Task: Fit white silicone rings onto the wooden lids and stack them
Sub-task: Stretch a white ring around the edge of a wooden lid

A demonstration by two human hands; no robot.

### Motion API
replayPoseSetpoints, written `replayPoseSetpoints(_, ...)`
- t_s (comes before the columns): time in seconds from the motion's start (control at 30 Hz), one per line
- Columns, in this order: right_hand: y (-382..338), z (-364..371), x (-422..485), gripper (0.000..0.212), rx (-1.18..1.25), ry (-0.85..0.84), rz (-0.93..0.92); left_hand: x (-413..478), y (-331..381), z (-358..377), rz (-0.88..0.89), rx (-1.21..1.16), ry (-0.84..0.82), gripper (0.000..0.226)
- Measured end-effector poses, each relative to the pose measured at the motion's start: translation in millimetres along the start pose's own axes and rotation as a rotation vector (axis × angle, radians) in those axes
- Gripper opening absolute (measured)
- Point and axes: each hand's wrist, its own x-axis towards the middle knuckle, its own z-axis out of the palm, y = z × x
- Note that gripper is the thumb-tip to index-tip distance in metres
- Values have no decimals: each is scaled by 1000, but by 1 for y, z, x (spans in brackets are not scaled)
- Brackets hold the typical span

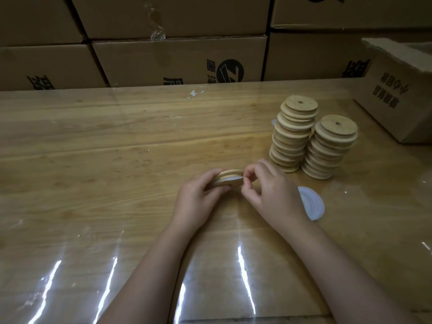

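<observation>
My left hand (pixel 198 197) grips a round wooden lid (pixel 230 176) by its left edge, holding it tilted just above the table. A white silicone ring (pixel 226 181) lies partly around the lid's near rim. My right hand (pixel 268 190) pinches the ring at the lid's right edge. Two tall stacks of wooden lids stand to the right, one stack (pixel 293 134) further back and the other stack (pixel 329 147) beside it. A small pile of white silicone rings (pixel 312 203) lies on the table just right of my right wrist, partly hidden by it.
The wooden table (pixel 117 148) is covered with a clear glossy film. Cardboard boxes (pixel 177 59) form a wall along the far edge. An open cardboard box (pixel 395 90) sits at the far right. Small white scraps (pixel 195 93) lie near the far edge.
</observation>
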Motion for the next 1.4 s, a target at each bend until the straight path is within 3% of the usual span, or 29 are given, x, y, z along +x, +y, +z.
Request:
replayPoseSetpoints(0.2, 1, 3, 0, 8, 13, -36, 22, 1, 3, 0, -111, -16, 7, 31)
replayPoseSetpoints(0.4, 2, 7, 2, 4, 19, -58, 51, 0, 7, -3, -78, -58, -40, 37)
replayPoseSetpoints(0.57, 1, 6, 0, 4, 66, -74, -6, -4, 8, -1, 18, -40, 10, 13)
replayPoseSetpoints(0.77, 4, 9, 1, 8, 67, -112, 52, -1, 8, -3, -75, -140, 68, 13)
replayPoseSetpoints(0.97, 5, 8, 1, 6, 142, -95, 97, -3, 9, -5, -89, -135, 6, 3)
replayPoseSetpoints(1.13, 4, 10, 0, 5, 142, -99, 91, -6, 9, -10, -23, 48, 36, 3)
replayPoseSetpoints(1.27, 6, 11, 1, 5, 164, -87, 91, -5, 9, -11, -51, 7, 64, 7)
replayPoseSetpoints(1.4, 7, 13, -2, 5, 217, -97, 190, -2, 7, -13, 37, 38, 101, 19)
